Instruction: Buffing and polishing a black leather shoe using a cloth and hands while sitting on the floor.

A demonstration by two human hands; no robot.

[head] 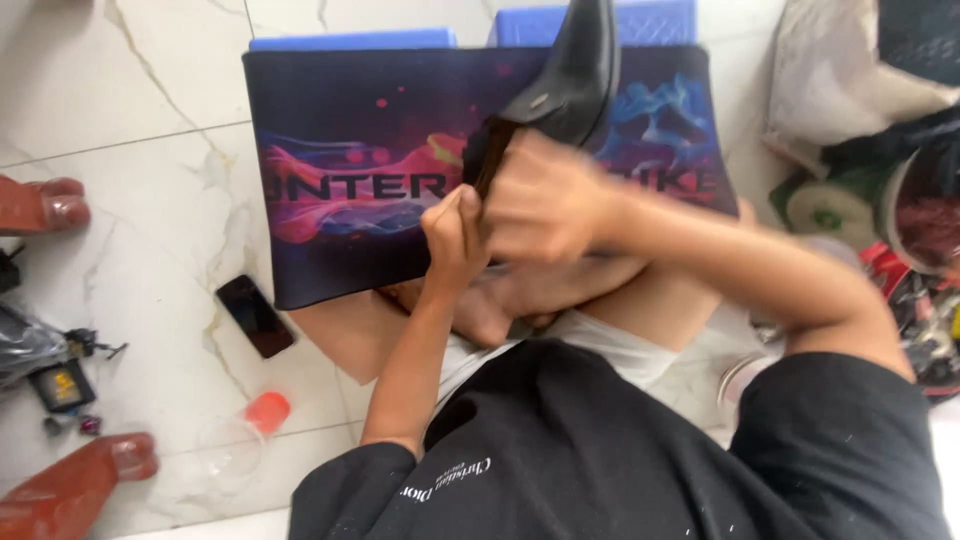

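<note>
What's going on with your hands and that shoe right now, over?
Right hand grips black shoe, held up. Left hand pinches dark brush against it. Printed mat underneath, phone off to the side.

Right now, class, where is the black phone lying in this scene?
In the head view, the black phone lies flat on the marble floor, left of the person's left hand, just below the dark mat's lower left corner, above an orange-capped clear container.

A white marble floor [130,190] with thin brown veins fills the left of the frame. Two blue stools [350,40] stand at the top centre. Daylight falls evenly.
</note>
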